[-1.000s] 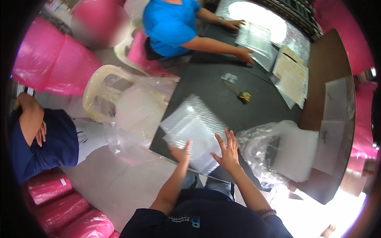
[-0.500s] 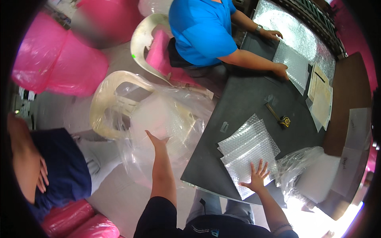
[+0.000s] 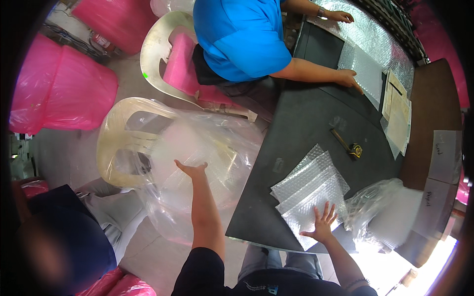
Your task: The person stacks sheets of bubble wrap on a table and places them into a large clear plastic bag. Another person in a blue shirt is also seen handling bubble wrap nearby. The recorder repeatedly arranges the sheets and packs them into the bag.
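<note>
My right hand (image 3: 322,225) lies with its fingers spread on the lower end of several overlapping silver bubble-wrap pieces (image 3: 311,185). They are fanned out on the dark table (image 3: 261,207), near its front edge. Off to the left, my left hand (image 3: 191,169) is stretched out, thumb and fingers apart, at a large clear plastic bag (image 3: 222,143). The bag rests over a cream plastic chair (image 3: 111,143), with whitish sheet-like contents showing through. Whether my left hand touches the bag I cannot tell.
A yellow-black tape measure (image 3: 355,150) lies beyond the silver pieces. To their right is a clear bag (image 3: 395,212) with white sheets. Across the table a co-worker in a blue shirt (image 3: 242,39) handles bubble wrap (image 3: 363,74). Another person (image 3: 74,237) is at left, near pink wrapped bundles (image 3: 79,89).
My left hand has shifted slightly left and stays open; my right hand keeps its place on the silver pieces. The co-worker's far hand has lifted off the bubble wrap. The person at left has leaned forward.
</note>
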Motion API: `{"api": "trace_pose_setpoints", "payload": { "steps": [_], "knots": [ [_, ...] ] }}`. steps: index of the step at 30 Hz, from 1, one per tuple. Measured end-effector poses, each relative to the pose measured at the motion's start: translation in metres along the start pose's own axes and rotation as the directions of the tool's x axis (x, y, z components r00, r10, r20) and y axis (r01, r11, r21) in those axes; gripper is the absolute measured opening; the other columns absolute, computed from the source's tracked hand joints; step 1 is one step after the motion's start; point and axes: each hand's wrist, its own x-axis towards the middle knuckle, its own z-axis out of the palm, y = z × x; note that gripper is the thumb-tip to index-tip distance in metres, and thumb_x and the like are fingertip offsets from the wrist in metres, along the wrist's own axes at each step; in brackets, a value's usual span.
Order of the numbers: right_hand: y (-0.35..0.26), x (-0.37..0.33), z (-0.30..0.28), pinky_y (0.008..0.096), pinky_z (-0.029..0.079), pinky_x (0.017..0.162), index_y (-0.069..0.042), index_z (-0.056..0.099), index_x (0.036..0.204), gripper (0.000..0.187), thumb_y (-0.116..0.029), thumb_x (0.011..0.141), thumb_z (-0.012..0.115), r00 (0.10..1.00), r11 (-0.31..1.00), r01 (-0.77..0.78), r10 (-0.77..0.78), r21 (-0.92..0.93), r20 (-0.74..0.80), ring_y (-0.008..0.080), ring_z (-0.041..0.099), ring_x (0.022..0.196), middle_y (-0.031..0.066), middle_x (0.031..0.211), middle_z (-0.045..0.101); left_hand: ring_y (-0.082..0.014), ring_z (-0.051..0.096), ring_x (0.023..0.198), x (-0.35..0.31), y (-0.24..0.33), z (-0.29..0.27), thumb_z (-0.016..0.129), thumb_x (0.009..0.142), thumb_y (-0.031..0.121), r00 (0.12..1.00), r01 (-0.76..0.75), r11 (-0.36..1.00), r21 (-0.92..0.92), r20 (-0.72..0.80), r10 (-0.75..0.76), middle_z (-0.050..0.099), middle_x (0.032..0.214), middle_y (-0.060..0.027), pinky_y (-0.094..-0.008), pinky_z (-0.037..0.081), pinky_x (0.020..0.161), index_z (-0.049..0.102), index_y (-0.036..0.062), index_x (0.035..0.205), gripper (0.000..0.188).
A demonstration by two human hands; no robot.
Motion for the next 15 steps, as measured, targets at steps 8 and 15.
{"api": "trace_pose_setpoints", "payload": {
  "steps": [8,15],
  "knots": [
    [-0.002,0.002,0.002,0.0730,-0.006,0.090,-0.020,0.023,0.140,0.118,-0.078,0.046,0.063,0.999,0.999,0.036,-0.037,-0.022,-0.038,0.0514,-0.020,0.127,0.0276,0.144,-0.011,-0.0292,0.028,0.126,0.027,0.023,-0.046,0.058,0.068,0.052,0.989,0.008,0.995,-0.098,0.149,0.007,0.035,0.137,-0.0047,-0.0539,0.015,0.100,0.038,0.0177,0.130,0.074],
    [-0.002,-0.004,-0.002,0.0737,-0.003,0.091,-0.024,0.023,0.140,0.117,-0.077,0.044,0.064,0.996,0.997,-0.082,0.081,0.015,0.043,0.0499,-0.017,0.129,0.0230,0.146,-0.009,-0.0250,0.046,0.111,-0.147,0.063,-0.098,0.039,0.089,0.039,0.888,-0.131,0.973,0.189,0.459,0.030,0.049,0.118,-0.0085,-0.0399,0.039,0.093,0.047,0.0052,0.119,0.046]
  ]
}}
